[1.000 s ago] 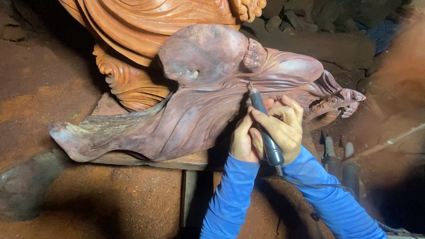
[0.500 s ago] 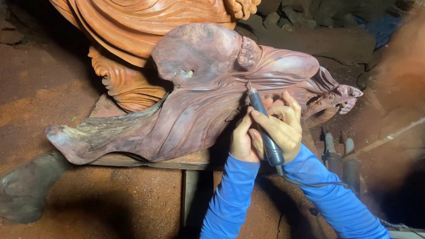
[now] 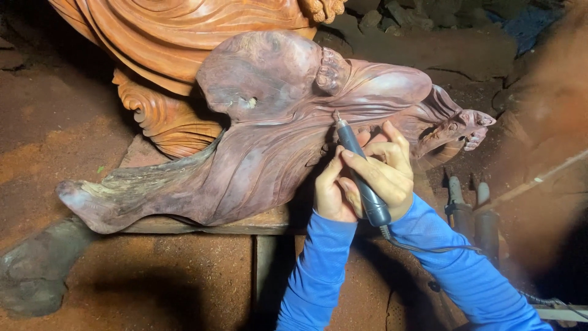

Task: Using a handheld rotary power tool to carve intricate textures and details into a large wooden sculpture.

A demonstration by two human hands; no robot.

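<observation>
Gripping a grey rotary tool (image 3: 361, 178) pen-style, the right hand (image 3: 383, 175) is closing its fingers around the barrel; the left hand (image 3: 331, 190) is curling against it as a brace, holding nothing else; the bit is touching a fold of the purplish carving (image 3: 257, 153), which is lying on a plank (image 3: 245, 224); a slip could gouge the folds, or the trailing cord (image 3: 429, 248) could snag; sawdust is covering the floor (image 3: 55, 122); an orange carving (image 3: 184, 37) is standing behind.
</observation>
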